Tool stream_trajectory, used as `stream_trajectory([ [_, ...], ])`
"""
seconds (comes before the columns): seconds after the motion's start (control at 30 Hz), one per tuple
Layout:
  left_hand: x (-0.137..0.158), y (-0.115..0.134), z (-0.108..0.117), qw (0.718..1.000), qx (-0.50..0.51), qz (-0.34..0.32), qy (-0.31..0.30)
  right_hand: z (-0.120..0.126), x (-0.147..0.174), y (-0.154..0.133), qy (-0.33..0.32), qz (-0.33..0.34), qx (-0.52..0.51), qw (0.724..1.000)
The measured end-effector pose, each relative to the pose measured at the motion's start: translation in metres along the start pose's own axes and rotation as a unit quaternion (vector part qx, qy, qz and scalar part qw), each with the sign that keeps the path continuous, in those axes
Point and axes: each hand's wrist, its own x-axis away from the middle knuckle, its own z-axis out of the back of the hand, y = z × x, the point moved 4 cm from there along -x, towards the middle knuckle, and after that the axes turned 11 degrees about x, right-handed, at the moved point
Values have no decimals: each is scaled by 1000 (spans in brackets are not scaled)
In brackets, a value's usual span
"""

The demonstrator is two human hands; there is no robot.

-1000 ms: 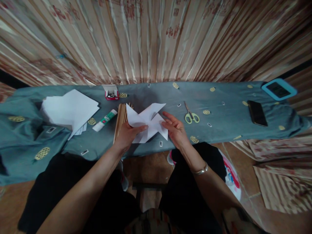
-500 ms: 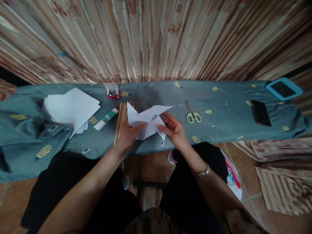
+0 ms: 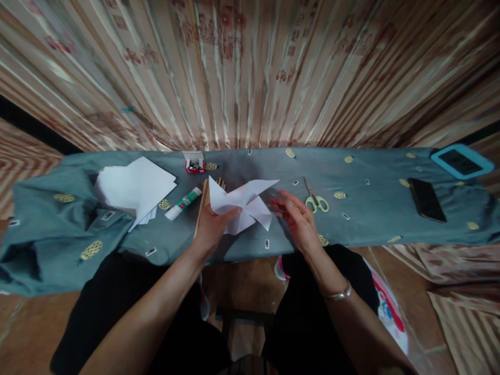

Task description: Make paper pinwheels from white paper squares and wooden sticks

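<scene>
A white paper pinwheel with its corners folded in to the middle is held just above the cloth-covered table. My left hand grips it from the left, thumb pressed on its centre. To the right of the paper, apart from it, my right hand hangs with its fingers parted and nothing visible in them. Green-handled scissors lie just beyond that hand. Partly hidden behind my left hand and the pinwheel is a bundle of thin wooden sticks.
On the left lie a stack of white paper and a glue stick. An open red box with small metal pieces stands at the back. A dark phone and a blue-framed tablet lie at the right. A curtain hangs behind the table.
My right hand has let go of the pinwheel and moved away to the right, its fingers loosening. My left hand keeps its hold. The whole view has shifted slightly.
</scene>
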Motion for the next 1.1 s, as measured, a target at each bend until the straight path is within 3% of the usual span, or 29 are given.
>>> stream_trajectory([
  [0.13,5,8,3,999,28,-1,31,7,-7,8,40,-32,-12,999],
  [0.27,6,28,14,995,56,-13,81,1,-11,14,25,-15,13,999],
  [0.37,3,64,26,982,97,-104,120,-11,-13,17,-9,-4,41,999],
  [0.5,-1,123,42,944,156,-242,159,-35,-20,12,-52,11,67,996],
  [0.67,-17,168,53,924,174,-304,151,-82,-46,-7,-103,68,128,984],
  [0.73,-23,171,57,922,180,-306,156,-108,-58,-22,-111,187,243,945],
  [0.8,-28,167,60,921,196,-295,165,-137,-71,-31,-111,262,346,894],
  [0.9,-29,157,67,916,214,-278,197,-176,-92,-32,-107,278,451,842],
  [1.1,-24,153,85,915,212,-275,207,-221,-117,-18,-85,248,520,813],
])
